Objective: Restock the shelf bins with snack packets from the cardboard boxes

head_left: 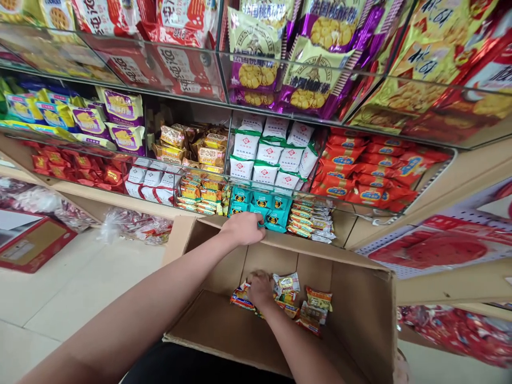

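My left hand is closed at the far rim of an open cardboard box, in front of teal snack packets on the lowest shelf row. A bit of teal shows beside its fingertips; whether it is held I cannot make out. Down inside the box, my right hand reaches among small wrapped snacks, fingers curled and partly hidden. A blue-and-orange packet lies against its left side, and a white packet lies to its right.
Glass-fronted shelves hold biscuit packets ahead. White-and-green packets and red-orange packets stack in the row above the teal ones. Bagged goods and a red carton sit low at left. Red bags lie at right.
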Action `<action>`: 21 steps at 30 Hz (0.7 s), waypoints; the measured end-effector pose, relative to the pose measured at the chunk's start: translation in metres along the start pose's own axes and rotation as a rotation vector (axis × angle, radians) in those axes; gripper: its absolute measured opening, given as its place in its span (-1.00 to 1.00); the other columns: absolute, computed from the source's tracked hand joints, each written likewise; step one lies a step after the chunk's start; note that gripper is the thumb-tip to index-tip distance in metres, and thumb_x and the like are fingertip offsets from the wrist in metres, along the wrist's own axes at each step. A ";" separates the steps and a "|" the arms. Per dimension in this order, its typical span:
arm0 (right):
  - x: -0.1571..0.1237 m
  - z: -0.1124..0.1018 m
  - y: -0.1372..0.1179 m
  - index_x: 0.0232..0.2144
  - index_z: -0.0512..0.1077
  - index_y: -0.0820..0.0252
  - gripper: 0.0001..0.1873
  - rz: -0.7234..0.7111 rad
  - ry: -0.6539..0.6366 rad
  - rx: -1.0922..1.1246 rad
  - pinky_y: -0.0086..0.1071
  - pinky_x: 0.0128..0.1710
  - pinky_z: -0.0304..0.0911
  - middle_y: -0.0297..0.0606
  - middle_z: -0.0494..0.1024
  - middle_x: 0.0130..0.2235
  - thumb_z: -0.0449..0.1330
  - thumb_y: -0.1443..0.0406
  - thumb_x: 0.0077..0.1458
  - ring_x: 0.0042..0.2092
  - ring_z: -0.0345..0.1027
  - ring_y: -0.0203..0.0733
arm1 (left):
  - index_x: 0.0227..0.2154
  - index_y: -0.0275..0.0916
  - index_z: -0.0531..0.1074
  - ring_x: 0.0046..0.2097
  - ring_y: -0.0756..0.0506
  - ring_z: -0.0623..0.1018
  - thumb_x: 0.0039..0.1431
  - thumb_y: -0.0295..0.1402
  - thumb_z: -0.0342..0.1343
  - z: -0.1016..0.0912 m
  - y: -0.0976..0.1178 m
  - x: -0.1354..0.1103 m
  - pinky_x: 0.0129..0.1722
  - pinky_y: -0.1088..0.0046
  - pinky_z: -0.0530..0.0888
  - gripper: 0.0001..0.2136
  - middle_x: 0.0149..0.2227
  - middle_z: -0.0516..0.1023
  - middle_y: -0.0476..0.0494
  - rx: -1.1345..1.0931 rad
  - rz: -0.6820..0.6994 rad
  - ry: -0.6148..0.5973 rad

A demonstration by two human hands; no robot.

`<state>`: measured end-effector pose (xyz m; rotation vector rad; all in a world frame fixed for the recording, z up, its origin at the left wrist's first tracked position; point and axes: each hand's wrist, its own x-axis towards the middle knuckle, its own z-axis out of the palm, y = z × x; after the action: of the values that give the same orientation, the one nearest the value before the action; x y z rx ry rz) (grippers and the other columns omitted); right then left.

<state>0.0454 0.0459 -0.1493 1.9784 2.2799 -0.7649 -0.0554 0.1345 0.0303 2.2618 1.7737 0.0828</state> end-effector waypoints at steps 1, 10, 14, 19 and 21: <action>-0.001 -0.001 0.000 -0.37 0.41 0.10 -0.74 -0.011 -0.004 0.001 -0.26 -0.18 0.02 -0.23 0.41 -0.14 0.06 0.44 -0.18 -0.06 0.20 -0.09 | -0.23 0.01 0.40 -0.22 -0.16 0.47 -0.04 -0.17 -0.10 0.000 0.000 0.000 -0.29 0.34 0.39 -0.70 -0.25 0.51 -0.04 -0.001 -0.001 -0.001; -0.012 -0.007 0.001 -0.36 0.39 0.16 -0.77 -0.160 0.058 0.111 -0.17 -0.09 -0.05 -0.22 0.45 -0.25 0.11 0.41 -0.19 -0.10 0.21 -0.05 | -0.22 -0.03 0.40 -0.21 -0.15 0.47 -0.02 -0.18 -0.10 -0.002 0.000 -0.003 -0.28 0.36 0.39 -0.69 -0.24 0.51 -0.06 -0.011 0.001 -0.004; -0.025 -0.025 0.004 -0.25 0.32 0.12 -0.75 -0.199 0.162 0.242 -0.26 -0.02 -0.08 -0.31 0.46 -0.28 0.01 0.39 -0.04 -0.15 0.25 -0.21 | -0.22 -0.04 0.41 -0.20 -0.16 0.47 -0.02 -0.20 -0.09 -0.006 0.002 -0.004 -0.26 0.36 0.38 -0.70 -0.24 0.51 -0.06 -0.019 -0.016 -0.007; -0.041 -0.053 0.012 -0.17 0.24 0.16 -0.74 -0.200 0.217 0.723 -0.46 -0.30 0.15 -0.31 0.44 -0.33 -0.08 0.22 0.09 -0.31 0.29 -0.29 | -0.22 -0.08 0.41 -0.18 -0.17 0.46 -0.01 -0.19 -0.10 -0.012 0.007 -0.008 -0.25 0.37 0.36 -0.69 -0.26 0.52 -0.07 -0.038 -0.035 -0.038; -0.049 -0.057 0.017 -0.19 0.25 0.18 -0.71 -0.166 0.211 0.994 -0.46 -0.35 0.17 -0.32 0.42 -0.37 -0.05 0.15 0.08 -0.36 0.28 -0.29 | -0.22 -0.07 0.41 -0.18 -0.17 0.46 0.00 -0.19 -0.10 -0.014 0.008 -0.009 -0.26 0.37 0.36 -0.69 -0.27 0.52 -0.07 -0.037 -0.038 -0.038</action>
<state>0.0874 0.0237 -0.0892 2.2373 2.4346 -2.1213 -0.0532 0.1266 0.0464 2.1886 1.7807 0.0649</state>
